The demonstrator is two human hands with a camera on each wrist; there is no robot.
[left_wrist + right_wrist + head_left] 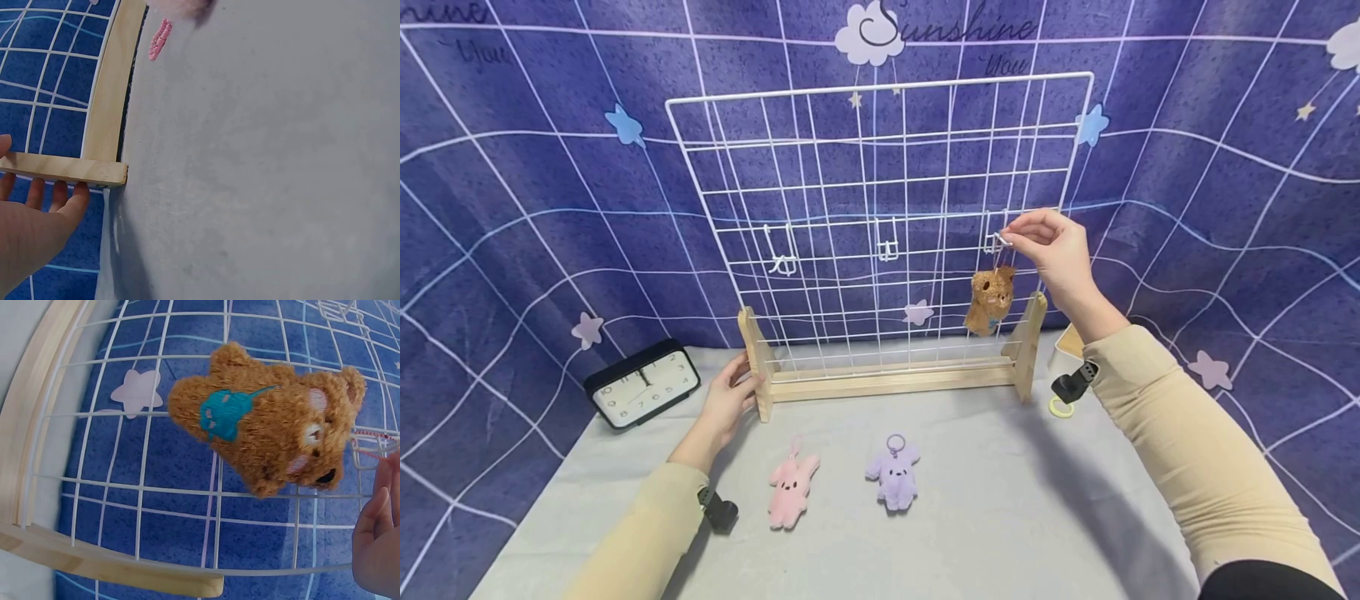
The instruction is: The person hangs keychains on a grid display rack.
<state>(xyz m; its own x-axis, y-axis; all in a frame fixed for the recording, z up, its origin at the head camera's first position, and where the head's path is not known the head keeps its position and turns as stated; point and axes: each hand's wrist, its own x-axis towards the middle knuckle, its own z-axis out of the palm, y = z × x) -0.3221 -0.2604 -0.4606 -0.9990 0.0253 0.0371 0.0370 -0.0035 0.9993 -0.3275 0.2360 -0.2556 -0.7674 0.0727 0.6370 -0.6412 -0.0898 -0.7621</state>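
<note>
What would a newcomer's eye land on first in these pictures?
Probably the fuzzy brown bear, dangling before the right side of the white wire grid, with the person's right grip at its cord. Next, the pink plush and purple plush lie side by side in front of the wooden base. The black-framed clock stands out at the left.

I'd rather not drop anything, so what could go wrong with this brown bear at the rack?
The brown bear hangs by a thin cord loop, which could slip from the right hand. The loop might also snag on the hook beside it. A tug there could rock the white grid, although the left hand holds its wooden foot.
</note>
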